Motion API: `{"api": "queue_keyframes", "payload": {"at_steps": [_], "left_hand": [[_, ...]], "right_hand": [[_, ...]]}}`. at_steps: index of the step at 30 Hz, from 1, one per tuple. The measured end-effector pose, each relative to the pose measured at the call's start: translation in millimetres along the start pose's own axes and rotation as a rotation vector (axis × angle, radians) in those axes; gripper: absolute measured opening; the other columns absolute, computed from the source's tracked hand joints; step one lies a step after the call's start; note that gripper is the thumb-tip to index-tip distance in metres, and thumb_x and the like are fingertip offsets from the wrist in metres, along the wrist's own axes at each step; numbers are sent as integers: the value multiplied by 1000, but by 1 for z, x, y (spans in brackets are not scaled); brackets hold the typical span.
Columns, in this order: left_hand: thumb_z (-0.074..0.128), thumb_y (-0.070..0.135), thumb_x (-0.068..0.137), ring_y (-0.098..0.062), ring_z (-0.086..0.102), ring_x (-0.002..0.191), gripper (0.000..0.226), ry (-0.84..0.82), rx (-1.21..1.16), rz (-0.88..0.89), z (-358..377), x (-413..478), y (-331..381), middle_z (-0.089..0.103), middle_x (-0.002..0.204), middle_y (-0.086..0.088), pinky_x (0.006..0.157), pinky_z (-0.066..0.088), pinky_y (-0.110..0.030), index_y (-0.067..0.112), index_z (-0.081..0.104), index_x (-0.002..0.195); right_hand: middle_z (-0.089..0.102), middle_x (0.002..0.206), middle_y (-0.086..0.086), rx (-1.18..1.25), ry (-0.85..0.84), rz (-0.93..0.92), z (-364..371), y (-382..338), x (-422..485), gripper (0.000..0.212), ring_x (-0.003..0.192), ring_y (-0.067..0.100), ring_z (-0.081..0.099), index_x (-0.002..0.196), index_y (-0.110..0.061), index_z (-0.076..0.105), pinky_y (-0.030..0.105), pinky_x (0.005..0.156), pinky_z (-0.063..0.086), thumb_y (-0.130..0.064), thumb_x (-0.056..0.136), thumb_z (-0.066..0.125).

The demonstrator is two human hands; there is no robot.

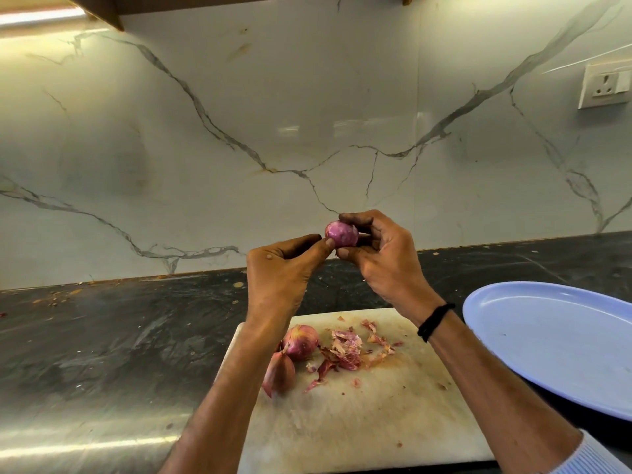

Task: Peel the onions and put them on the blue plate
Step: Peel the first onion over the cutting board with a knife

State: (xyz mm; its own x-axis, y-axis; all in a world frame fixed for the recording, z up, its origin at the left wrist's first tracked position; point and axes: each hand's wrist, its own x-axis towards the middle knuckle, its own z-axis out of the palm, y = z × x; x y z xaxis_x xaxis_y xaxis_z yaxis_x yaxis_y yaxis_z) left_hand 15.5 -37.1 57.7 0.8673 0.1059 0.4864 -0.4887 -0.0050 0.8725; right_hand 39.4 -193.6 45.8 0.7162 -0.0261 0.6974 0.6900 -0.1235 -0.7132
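Note:
A small purple onion (341, 233), shiny and mostly bare of skin, is held up in front of the wall. My right hand (383, 258) grips it from the right with curled fingers. My left hand (284, 268) pinches at its left side with thumb and fingertips. Two unpeeled onions lie on the white cutting board (376, 422): one round (301, 342), one more pointed (280, 372) just in front of it. A heap of dry onion skins (349, 348) lies beside them. The blue plate (554, 340) stands to the right of the board with nothing on it.
The board lies on a dark stone counter (102, 336) with crumbs near the back left. A marble wall rises behind. A wall socket (607, 85) sits at the upper right. A black band circles my right wrist.

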Motion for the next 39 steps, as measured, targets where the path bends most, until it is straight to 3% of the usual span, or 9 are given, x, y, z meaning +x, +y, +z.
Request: {"api": "queue_keyframes", "payload": {"at_steps": [12,19,27,34,39], "left_hand": [[76,19,86,-6,73,77,13,41,144,87,0,2,-2,76,85,8,71,58,-16,23,76,99],[72,16,90,-13,71,75,16,27,151,102,-2,1,0,73,77,8,71,59,-20,31,70,84],[71,16,91,-13,71,77,17,20,145,104,-1,3,0,73,77,8,72,59,-19,32,69,84],[70,19,92,-12,72,79,16,62,121,99,-5,5,-3,74,79,9,73,59,-20,32,70,82],[68,14,93,-8,72,89,16,73,164,62,-8,7,-8,74,92,10,81,59,-22,27,73,99]], "right_hand": [[67,117,-3,-43,-24,2,2,-2,-1,46,110,16,66,110,-23,64,36,89,59,5,76,79],[67,119,4,90,-50,46,2,-10,-4,47,108,14,67,110,-20,63,24,85,56,13,78,73],[67,119,1,137,-60,68,1,-10,-5,49,111,15,66,113,-22,63,28,90,56,13,80,71],[65,123,8,205,-35,113,-1,-8,-4,46,112,22,66,121,-11,61,35,94,56,12,82,69],[62,126,11,262,-41,150,-3,-8,-3,46,114,27,65,123,-10,60,37,95,56,15,85,64]]}}
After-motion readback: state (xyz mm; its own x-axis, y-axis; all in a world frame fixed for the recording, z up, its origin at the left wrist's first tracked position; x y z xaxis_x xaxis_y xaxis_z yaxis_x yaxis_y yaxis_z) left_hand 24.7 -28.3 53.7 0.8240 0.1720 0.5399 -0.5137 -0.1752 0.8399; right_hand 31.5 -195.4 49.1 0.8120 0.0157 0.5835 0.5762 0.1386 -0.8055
